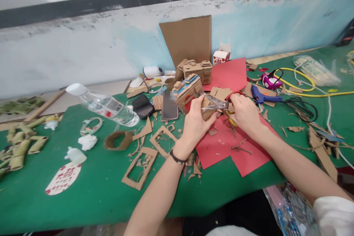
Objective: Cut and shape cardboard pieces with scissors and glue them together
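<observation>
My right hand (245, 112) is closed on scissors (222, 104) with a red and a yellow handle, their metal blades spread and pointing left. Between the fingers and thumb of my left hand (195, 123) is a brown cardboard piece (209, 113), partly hidden by the hand and lying close to the blades. Just behind my left hand stands a cardboard model camera (189, 92) with blue strips on top. Below both hands lie red paper sheets (214, 145) strewn with cardboard scraps.
A second cardboard camera (198, 70) stands behind. Left are a phone (169, 107), a water bottle (107, 105) lying tilted, and cardboard frames (127, 180). A blue glue gun (262, 96), cables and a cardboard scrap pile (322, 151) lie right on the green table (99, 202).
</observation>
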A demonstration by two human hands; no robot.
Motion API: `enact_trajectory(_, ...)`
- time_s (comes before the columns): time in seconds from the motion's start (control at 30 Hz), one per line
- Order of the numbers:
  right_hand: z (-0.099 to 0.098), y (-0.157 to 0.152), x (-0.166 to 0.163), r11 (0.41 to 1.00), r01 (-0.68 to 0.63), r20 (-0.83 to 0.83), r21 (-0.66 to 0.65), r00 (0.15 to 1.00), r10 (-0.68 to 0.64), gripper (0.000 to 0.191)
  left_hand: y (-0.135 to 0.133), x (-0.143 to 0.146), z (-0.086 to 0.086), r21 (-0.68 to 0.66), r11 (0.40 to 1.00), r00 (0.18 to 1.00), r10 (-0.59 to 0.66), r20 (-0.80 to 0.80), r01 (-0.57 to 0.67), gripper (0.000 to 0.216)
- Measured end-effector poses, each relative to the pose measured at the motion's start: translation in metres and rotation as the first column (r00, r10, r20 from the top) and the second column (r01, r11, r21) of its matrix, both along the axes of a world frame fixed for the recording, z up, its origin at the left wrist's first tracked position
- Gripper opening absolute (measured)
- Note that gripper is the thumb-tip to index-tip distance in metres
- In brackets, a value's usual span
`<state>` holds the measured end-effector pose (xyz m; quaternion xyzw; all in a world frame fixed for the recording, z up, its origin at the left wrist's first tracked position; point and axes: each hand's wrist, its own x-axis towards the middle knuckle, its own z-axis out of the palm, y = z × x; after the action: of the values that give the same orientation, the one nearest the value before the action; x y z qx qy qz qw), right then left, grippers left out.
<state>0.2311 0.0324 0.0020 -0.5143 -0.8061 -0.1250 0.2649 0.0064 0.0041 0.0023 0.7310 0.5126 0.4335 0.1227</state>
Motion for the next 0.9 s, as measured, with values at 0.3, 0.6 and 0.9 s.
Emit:
enact_trajectory(0.3,-0.0014,0.0,0.0008,1.0,-0.003,-0.006,-0.014,1.0,0.003,0.015,0.0005,0.0017,-0.0012,0.001,0.999,0.999,0.035,-0.034,-0.035,0.069)
enact_trajectory(0.6,-0.0042,-0.0008,-0.0013,0.996,0.063,0.01,-0.064,0.998,-0.063,0.014,-0.0015,0.0027,-0.0016,0.002,0.998,0.994,0.065,-0.083,-0.065,0.072)
enact_trajectory(0.9,-0.0034,-0.0002,-0.0061,0.999,-0.003,0.027,-0.034,1.0,0.004,0.016,-0.0014,0.0021,-0.004,0.009,0.995,0.974,0.103,-0.202,-0.104,0.076)
